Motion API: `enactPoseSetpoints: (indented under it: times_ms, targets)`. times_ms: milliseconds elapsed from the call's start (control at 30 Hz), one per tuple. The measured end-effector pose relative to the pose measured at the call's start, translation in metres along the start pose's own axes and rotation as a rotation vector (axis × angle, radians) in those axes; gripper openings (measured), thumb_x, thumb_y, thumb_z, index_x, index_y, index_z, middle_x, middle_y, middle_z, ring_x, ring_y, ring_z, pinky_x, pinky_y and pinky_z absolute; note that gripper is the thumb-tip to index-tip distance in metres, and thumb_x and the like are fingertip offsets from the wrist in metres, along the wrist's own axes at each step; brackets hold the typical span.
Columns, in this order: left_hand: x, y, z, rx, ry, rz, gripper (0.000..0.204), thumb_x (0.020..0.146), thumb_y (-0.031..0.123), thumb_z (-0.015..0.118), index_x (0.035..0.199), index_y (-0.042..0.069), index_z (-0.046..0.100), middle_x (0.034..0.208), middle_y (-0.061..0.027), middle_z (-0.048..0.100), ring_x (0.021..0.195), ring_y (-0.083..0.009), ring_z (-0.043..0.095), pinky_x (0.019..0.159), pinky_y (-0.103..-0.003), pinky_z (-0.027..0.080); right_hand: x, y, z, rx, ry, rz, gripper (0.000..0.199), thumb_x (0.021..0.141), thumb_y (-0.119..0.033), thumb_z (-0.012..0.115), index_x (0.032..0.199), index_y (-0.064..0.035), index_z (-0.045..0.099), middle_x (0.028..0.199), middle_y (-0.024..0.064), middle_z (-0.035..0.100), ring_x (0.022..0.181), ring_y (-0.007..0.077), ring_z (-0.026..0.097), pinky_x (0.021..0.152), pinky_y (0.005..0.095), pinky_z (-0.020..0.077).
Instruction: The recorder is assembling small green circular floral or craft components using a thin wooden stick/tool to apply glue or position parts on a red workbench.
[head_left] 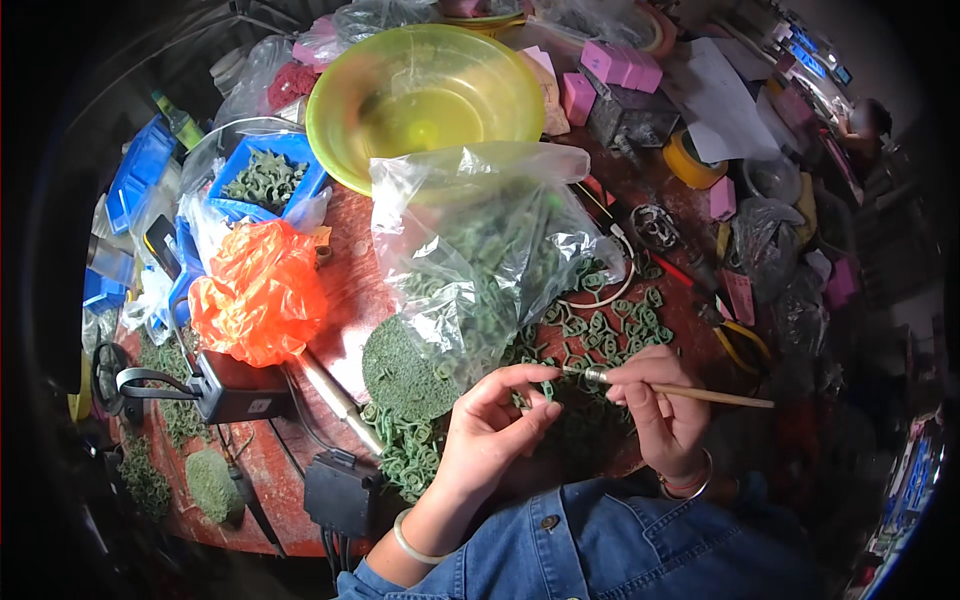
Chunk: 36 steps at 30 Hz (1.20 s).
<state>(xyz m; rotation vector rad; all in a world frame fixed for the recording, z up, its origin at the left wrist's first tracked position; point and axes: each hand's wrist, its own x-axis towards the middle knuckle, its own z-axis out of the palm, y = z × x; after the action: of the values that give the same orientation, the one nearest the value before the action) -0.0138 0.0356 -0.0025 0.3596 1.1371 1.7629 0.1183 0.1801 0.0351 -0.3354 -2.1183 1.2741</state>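
Observation:
My left hand [487, 418] pinches a small green piece [547, 390] between thumb and fingers; it looks like the green wax pieces [605, 335] spread over the table. In my right hand [662, 412] is a slim wooden-handled tool [718, 397] with a metal collar, its tip pointing left at the piece. I cannot make out the kind of tip. Just beyond my hands lies a clear plastic bag [470, 245] with more green pieces inside. Left of my left hand, a round green textured pad [405, 370] lies beside a heap of green pieces [408, 455].
Behind the bag stands a yellow basin [335, 120]. On the left are an orange plastic bag [258, 295], a blue bin [238, 160] of green pieces, a black box [235, 390] and a metal rod [338, 400]. Yellow-handled pliers [745, 345], tape [690, 165] and pink blocks [620, 66] lie right.

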Motion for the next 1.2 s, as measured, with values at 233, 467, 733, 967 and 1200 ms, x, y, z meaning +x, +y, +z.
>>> enactPoseSetpoints:
  times_ms: [233, 467, 733, 967, 1200]
  targets:
    - [0.0, 0.0, 0.0, 0.034, 0.031, 0.017, 0.033, 0.086, -0.005, 0.067, 0.117, 0.004, 0.062, 0.081, 0.0039, 0.058, 0.059, -0.0005, 0.05, 0.05, -0.016, 0.04, 0.008, 0.0, 0.005, -0.078, -0.14, -0.217, 0.014, 0.088, 0.001, 0.058, 0.1, -0.0011, 0.064, 0.085, 0.0086, 0.061, 0.072, 0.0195, 0.057, 0.064, 0.0308, 0.0467]
    - [-0.001, 0.005, 0.004, 0.078, 0.033, -0.026, 0.038, 0.087, -0.003, 0.066, 0.123, 0.003, 0.057, 0.086, -0.0008, 0.063, 0.065, -0.0046, 0.055, 0.053, -0.017, 0.043, 0.003, 0.005, 0.001, -0.03, -0.005, -0.106, 0.019, 0.089, 0.002, 0.057, 0.108, 0.0023, 0.062, 0.096, 0.0118, 0.064, 0.08, 0.0206, 0.061, 0.069, 0.0314, 0.0498]
    - [0.003, 0.0, -0.01, -0.248, -0.064, -0.12, 0.039, 0.093, 0.002, 0.06, 0.131, 0.005, 0.049, 0.097, -0.0064, 0.062, 0.078, -0.0102, 0.06, 0.06, -0.021, 0.048, 0.011, 0.017, -0.002, -0.562, -0.227, -0.043, 0.05, 0.072, -0.011, 0.079, 0.117, -0.0065, 0.056, 0.117, 0.0124, 0.06, 0.107, 0.0345, 0.054, 0.095, 0.0455, 0.043]
    - [0.004, 0.0, -0.01, -0.336, -0.118, -0.134, 0.038, 0.095, 0.002, 0.057, 0.132, 0.004, 0.048, 0.097, -0.0063, 0.061, 0.079, -0.0105, 0.059, 0.06, -0.022, 0.047, 0.006, 0.025, -0.003, -0.766, -0.235, 0.009, 0.055, 0.073, -0.015, 0.078, 0.12, -0.0031, 0.053, 0.118, 0.0145, 0.057, 0.108, 0.0345, 0.052, 0.094, 0.0447, 0.0428]
    - [0.005, 0.003, -0.005, -0.312, -0.054, -0.127, 0.03, 0.093, 0.001, 0.058, 0.122, 0.003, 0.05, 0.093, -0.0077, 0.06, 0.073, -0.0115, 0.057, 0.056, -0.022, 0.044, 0.002, 0.041, 0.007, -0.604, -0.218, -0.079, 0.035, 0.073, -0.001, 0.072, 0.106, -0.0051, 0.061, 0.091, 0.0111, 0.06, 0.089, 0.0303, 0.058, 0.079, 0.0401, 0.0472]
